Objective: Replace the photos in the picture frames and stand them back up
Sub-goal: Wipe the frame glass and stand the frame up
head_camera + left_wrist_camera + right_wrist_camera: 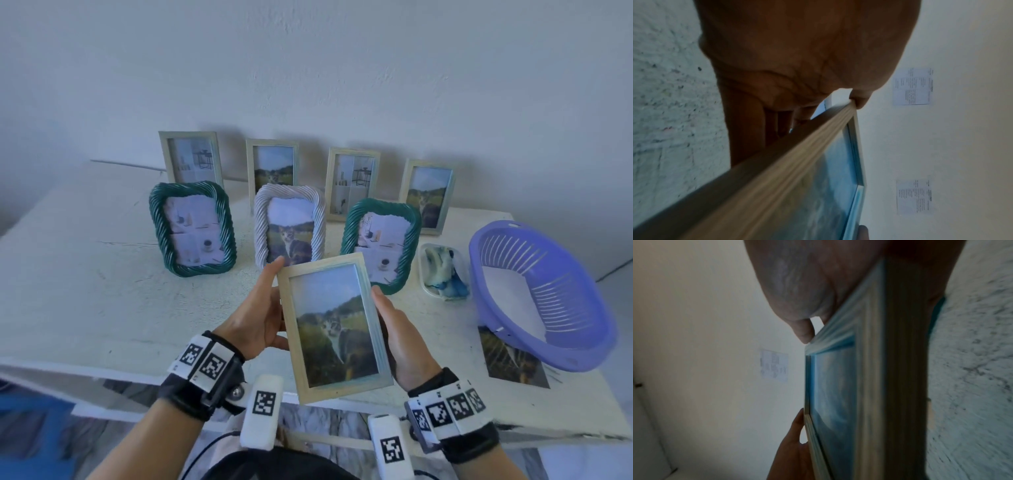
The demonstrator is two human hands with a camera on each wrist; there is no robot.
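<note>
A pale wooden frame point(334, 329) with a cat photo behind its glass is held above the table's front edge, its face turned up toward me. My left hand point(263, 315) grips its left side, thumb on the front edge and fingers behind. My right hand point(399, 329) grips the right side the same way. In the left wrist view the frame point(797, 170) runs under my palm; the right wrist view shows the frame point(869, 386) edge-on. Several frames stand behind: two green rope frames point(191, 228) point(380, 243), a white rope frame point(289, 226), and pale frames point(190, 159) along the wall.
A purple plastic basket point(541, 294) sits tilted at the right on the white table point(85, 274), partly over a loose cat photo point(510, 363). A small white dish with a blue-stained cloth point(443, 270) lies beside it. Papers point(912, 86) hang on the wall.
</note>
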